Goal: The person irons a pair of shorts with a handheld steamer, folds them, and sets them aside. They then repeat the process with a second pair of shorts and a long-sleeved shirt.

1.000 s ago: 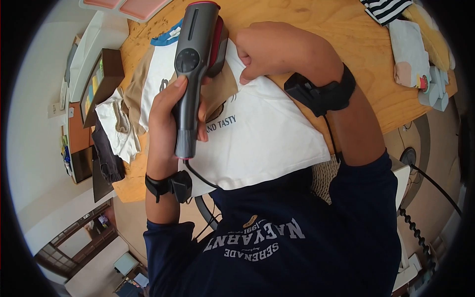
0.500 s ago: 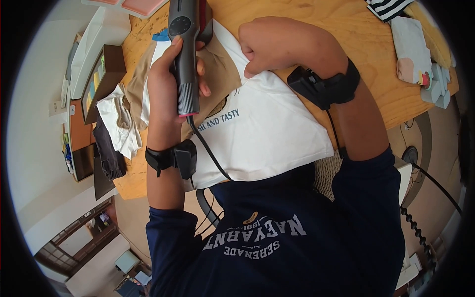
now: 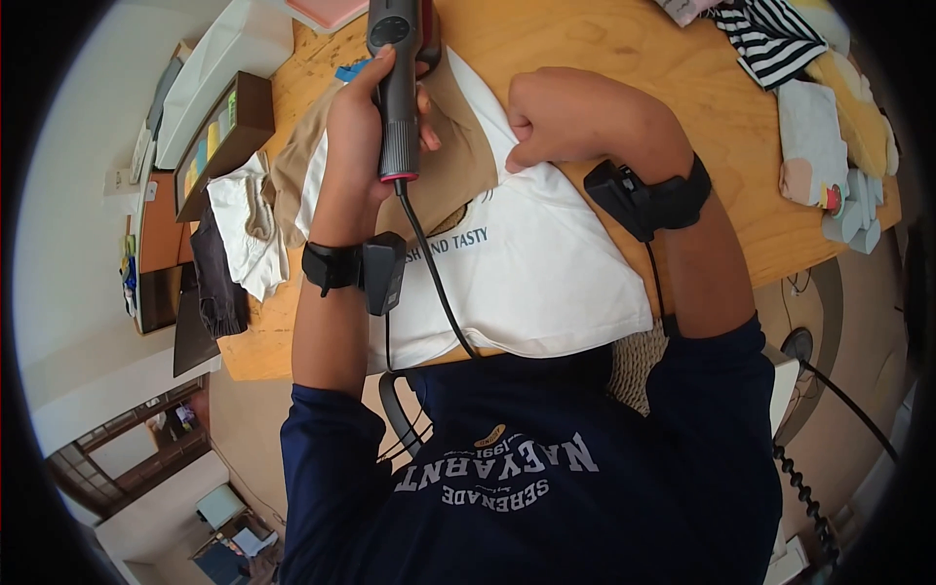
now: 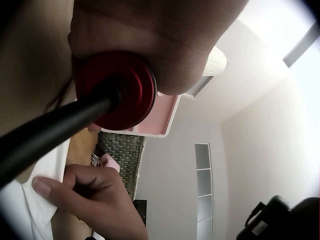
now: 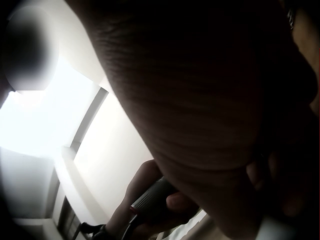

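A grey handheld steamer (image 3: 399, 102) with a red end is gripped in the left hand (image 3: 359, 132), thumb along its handle. Its head reaches the top edge of the head view, over the far part of a white and tan shirt (image 3: 546, 268) lying on the table. Beside it, the right hand (image 3: 575, 112) pinches the shirt's right edge, fingers curled. The left wrist view shows the steamer's red base (image 4: 142, 100) close up and the right hand (image 4: 102, 200) with its thumb on white cloth. The right wrist view is mostly dark palm (image 5: 190, 100), with the steamer handle (image 5: 154, 197) beyond.
White cloth (image 3: 244, 224) and dark cloth (image 3: 216, 268) lie at the table's left edge, near a brown box (image 3: 249, 122). A striped cloth (image 3: 770, 44), folded clothes (image 3: 811, 132) and a grey-blue holder (image 3: 854, 214) sit at the right. The steamer's cord (image 3: 434, 268) crosses the shirt.
The left hand has carried the steamer farther from the body, uncovering more of the shirt's lettering. The right hand keeps its pinch on the shirt. The head view has shifted slightly.
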Tool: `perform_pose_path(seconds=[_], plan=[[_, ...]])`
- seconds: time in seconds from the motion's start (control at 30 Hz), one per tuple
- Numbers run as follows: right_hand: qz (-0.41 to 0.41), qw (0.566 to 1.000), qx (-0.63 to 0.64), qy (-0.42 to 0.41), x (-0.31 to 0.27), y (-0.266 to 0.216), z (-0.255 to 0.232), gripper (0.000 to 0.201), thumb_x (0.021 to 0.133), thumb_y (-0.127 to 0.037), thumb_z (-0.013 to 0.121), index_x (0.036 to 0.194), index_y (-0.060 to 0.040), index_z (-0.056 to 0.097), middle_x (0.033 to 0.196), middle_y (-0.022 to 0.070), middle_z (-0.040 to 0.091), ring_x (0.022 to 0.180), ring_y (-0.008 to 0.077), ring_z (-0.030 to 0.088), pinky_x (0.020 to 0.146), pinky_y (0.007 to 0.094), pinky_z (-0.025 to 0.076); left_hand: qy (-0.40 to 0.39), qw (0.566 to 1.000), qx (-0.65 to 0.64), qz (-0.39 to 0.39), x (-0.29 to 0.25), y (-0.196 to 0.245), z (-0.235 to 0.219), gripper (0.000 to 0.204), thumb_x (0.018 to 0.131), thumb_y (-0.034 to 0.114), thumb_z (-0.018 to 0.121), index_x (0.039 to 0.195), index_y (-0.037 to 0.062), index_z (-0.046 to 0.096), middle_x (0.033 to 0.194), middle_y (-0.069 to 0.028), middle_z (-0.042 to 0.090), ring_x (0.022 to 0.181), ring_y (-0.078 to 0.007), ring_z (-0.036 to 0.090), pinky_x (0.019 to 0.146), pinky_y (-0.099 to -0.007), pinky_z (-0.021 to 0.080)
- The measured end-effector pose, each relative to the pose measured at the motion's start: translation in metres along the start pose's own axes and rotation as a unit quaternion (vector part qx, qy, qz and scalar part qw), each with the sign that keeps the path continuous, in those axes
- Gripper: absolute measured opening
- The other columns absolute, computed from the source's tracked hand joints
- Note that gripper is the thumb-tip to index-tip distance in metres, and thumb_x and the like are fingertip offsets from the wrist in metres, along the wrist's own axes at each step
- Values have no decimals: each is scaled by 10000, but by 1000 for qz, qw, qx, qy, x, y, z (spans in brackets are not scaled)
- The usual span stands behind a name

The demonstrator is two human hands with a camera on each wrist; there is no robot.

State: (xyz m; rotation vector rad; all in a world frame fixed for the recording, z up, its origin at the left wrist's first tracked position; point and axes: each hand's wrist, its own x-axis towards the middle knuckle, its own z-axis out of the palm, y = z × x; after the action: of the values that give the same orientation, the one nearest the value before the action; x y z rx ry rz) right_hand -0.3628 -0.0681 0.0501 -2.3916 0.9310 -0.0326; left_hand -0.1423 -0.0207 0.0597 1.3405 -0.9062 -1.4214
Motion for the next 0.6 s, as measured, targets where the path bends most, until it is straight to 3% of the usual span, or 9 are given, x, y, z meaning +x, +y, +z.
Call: perform_pose_path(seconds=[0.1, 0.17, 0.33, 0.4, 0.47, 0.6], plan=[[37, 996, 48, -60, -1, 2, -9, 340, 784, -230, 816, 664, -14, 582, 531, 81, 493, 477, 221, 483, 504, 363, 408, -16, 999, -16, -29, -14, 8, -7, 489, 1040, 414, 472, 1154, -46, 592, 699, -93, 623, 440, -228, 615, 430, -288, 498], [46, 995, 32, -77, -1, 6, -9, 367, 803, -307, 801, 708, 11, 644, 611, 118, 606, 556, 273, 586, 579, 403, 482, -83, 993, -67, -41, -37, 8, -16, 514, 1048, 399, 453, 1181, -80, 578, 683, -101, 605, 413, -218, 592, 404, -276, 501], [60, 996, 45, -56, -3, 8, -4, 375, 816, -305, 797, 683, 3, 629, 595, 91, 596, 514, 250, 561, 552, 389, 466, -49, 997, -39, -53, -112, -2, -12, 551, 1045, 388, 453, 1212, -125, 562, 648, -112, 582, 394, -190, 568, 387, -268, 500], [41, 997, 38, -45, -3, 6, -3, 379, 822, -301, 795, 677, 3, 622, 591, 83, 595, 502, 246, 554, 543, 384, 463, -38, 994, 12, -102, -133, -4, -17, 569, 1036, 398, 465, 1230, -129, 559, 639, -113, 577, 399, -179, 566, 397, -261, 499], [71, 996, 47, -34, -1, 5, -2, 416, 783, -240, 841, 601, -27, 533, 517, 21, 466, 463, 146, 435, 474, 330, 371, -31, 993, 26, -108, -147, -9, -21, 575, 1033, 401, 468, 1246, -127, 556, 641, -115, 577, 403, -177, 567, 405, -259, 499], [56, 995, 57, -60, 2, 7, -4, 410, 790, -237, 836, 596, -31, 539, 518, 22, 481, 463, 139, 447, 472, 316, 374, -17, 994, 24, -108, -166, -19, -31, 579, 1038, 398, 450, 1275, -121, 550, 648, -116, 574, 412, -178, 571, 423, -259, 505]])
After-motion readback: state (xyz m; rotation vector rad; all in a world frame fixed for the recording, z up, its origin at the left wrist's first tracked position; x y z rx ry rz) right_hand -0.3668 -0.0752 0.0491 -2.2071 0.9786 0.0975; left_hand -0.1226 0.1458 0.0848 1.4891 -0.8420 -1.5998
